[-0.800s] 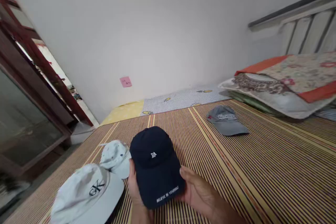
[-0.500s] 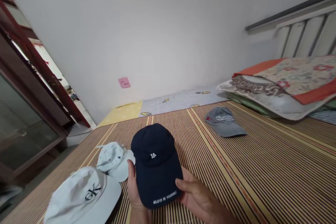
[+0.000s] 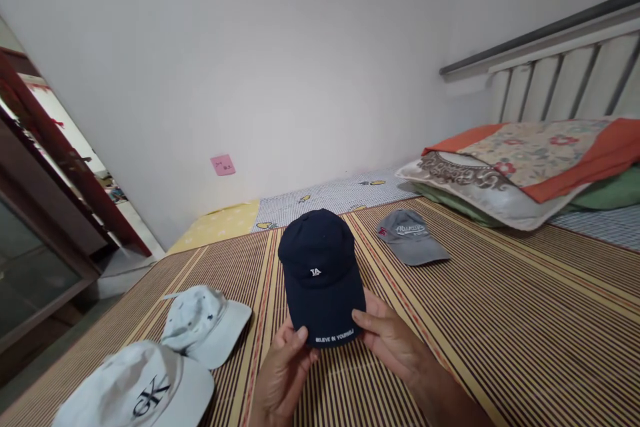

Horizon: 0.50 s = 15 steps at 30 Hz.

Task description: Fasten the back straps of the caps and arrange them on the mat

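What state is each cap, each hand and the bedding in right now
navy cap: held up by its brim, crown pointing away
left hand: grip on the brim's left corner
right hand: grip on the brim's right corner
grey cap: lying flat on the striped mat
two white caps: resting on the mat, untouched
pillows: stacked by the headboard

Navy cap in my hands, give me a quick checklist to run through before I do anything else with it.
1. Left hand grips the brim of the navy cap: ok.
2. Right hand grips the brim's other side: ok.
3. Cap's front faces the camera, logo readable: ok.
4. Grey cap lies apart on the striped mat: ok.
5. Two white caps lie off to the left: ok.
6. Cap's inside clean: cannot tell.
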Motion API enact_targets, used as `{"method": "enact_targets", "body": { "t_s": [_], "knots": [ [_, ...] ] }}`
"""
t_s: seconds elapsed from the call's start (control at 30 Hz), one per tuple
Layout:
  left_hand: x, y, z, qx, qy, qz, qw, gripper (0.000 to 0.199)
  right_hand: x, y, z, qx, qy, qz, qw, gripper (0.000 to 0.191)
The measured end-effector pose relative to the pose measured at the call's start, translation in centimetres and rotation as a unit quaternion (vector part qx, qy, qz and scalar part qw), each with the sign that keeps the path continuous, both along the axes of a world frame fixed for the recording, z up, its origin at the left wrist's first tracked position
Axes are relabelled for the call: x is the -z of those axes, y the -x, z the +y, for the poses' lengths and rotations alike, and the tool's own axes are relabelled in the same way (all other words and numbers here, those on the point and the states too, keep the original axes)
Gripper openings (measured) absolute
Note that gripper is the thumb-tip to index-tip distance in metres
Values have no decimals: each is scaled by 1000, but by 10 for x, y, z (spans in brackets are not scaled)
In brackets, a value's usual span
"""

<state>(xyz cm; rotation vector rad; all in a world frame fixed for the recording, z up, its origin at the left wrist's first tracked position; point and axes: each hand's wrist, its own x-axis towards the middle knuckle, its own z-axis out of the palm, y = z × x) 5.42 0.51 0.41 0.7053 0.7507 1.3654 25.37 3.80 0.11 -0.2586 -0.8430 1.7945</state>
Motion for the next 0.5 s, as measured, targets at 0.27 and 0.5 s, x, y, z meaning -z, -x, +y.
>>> {"method": "enact_targets", "body": {
  "t_s": [0.27,0.5],
  "knots": [
    [13,-2,9,7,-7,21,1000,40,21,15,-1,-9,95,36,995,47],
    [11,-6,8,-22,8,0,1000,45,34,23,-1,-4,127,40,991,47]
  ]
}}
